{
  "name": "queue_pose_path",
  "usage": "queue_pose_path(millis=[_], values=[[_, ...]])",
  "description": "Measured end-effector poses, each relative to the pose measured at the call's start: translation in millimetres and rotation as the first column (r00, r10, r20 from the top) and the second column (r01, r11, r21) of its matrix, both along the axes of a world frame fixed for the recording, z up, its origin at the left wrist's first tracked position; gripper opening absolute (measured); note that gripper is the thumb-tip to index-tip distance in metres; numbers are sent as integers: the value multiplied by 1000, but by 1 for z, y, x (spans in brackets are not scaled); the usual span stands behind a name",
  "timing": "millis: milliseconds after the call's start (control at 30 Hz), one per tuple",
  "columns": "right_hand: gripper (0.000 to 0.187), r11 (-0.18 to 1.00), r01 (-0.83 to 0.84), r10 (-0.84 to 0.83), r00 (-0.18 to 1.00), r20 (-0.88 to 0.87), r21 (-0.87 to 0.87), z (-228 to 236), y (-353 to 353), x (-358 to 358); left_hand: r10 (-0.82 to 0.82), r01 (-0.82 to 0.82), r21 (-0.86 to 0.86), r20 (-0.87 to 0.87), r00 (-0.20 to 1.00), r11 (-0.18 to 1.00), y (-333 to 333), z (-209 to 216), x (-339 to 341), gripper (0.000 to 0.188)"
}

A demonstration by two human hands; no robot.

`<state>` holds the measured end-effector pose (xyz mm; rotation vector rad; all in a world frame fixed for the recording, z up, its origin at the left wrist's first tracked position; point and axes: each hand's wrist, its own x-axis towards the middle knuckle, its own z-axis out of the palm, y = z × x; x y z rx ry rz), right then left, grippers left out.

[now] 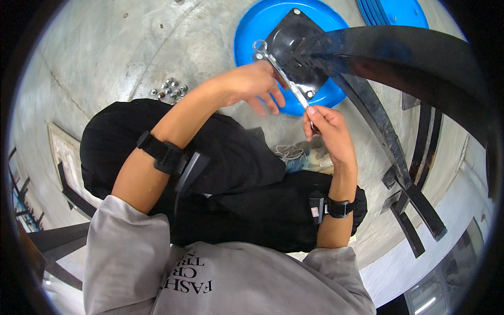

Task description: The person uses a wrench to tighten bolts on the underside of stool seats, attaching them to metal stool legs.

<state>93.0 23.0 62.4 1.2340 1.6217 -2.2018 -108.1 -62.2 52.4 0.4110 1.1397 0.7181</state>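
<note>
wrench slants up-left from right hand over the plate, ring end by left-corner bolt. right fingers pinch near end; left hand just beside shaft, fingers loosely spread, contact unclear.

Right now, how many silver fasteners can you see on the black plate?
3: upper fastener, left fastener by the wrench, lower fastener, each near a corner of the black plate. The curved beam may hide another.

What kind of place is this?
Probably a workshop: there's a wrench in the right hand, small metal bits lie on the bare floor, and a big black metal frame is close by.
</note>
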Motion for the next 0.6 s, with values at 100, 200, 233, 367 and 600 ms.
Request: queue_pose_path(millis=[100,200,233,367,600], values=[[26,988,-156,156,987,40,-9,-14,-4,-5,90,-88,-70,31,995,994,-4,-4,2,27],[27,952,-232,239,971,13,-198,-19,-18,-16,210,-213,-191,-39,977,958,-7,-12,5,26],[28,940,-256,266,964,15,-225,-19,-23,-21,129,-148,-182,-111,985,972,-10,-16,3,28],[25,926,-320,321,947,-27,-198,-33,-39,-27,-84,23,-207,-292,953,978,-11,-20,1,30],[22,941,-255,258,966,-19,-223,-40,-39,-27,-328,239,-276,-344,880,931,-9,-24,-4,31]])
